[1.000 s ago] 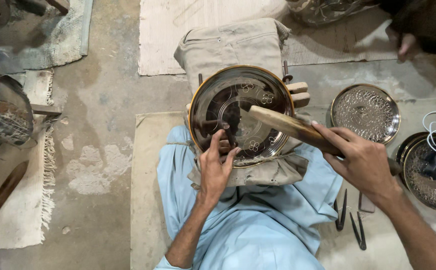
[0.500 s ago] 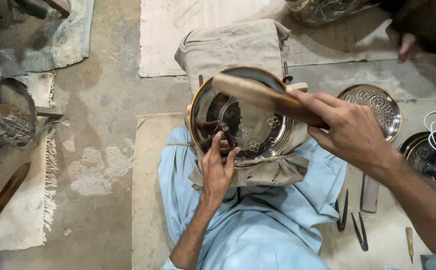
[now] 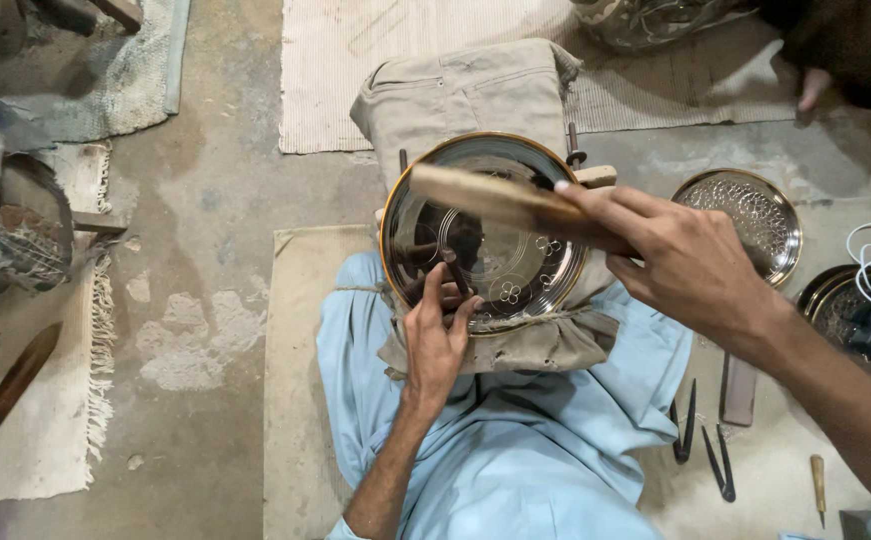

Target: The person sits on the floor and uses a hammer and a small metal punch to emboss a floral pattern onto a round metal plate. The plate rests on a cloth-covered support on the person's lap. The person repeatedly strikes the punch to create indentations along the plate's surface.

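The left hand [image 3: 437, 338] is pinching a thin dark metal punch [image 3: 454, 271] between thumb and fingertips, its tip pressing against the face of a round shiny metal tray with a brass-coloured rim [image 3: 485, 232]. The tray is lying on a bundle of folded khaki cloth [image 3: 465, 95] that is resting over the person's lap, above the pale blue garment [image 3: 515, 450]. The right hand [image 3: 680, 262] is gripping the dark handle end of a long wooden mallet [image 3: 485, 197], fingers wrapped tightly around it, and is holding it across the upper part of the tray (whether its pale end is touching the metal, I cannot tell). To the right, on the floor, a smaller round embossed silver plate [image 3: 745, 215] is sitting well apart from the tray, and near the right forearm a pair of dark metal tools [image 3: 700, 440] is lying on the beige mat [image 3: 295, 400]. A dark wooden stick [image 3: 5, 395] is resting on the fringed mat at far left.
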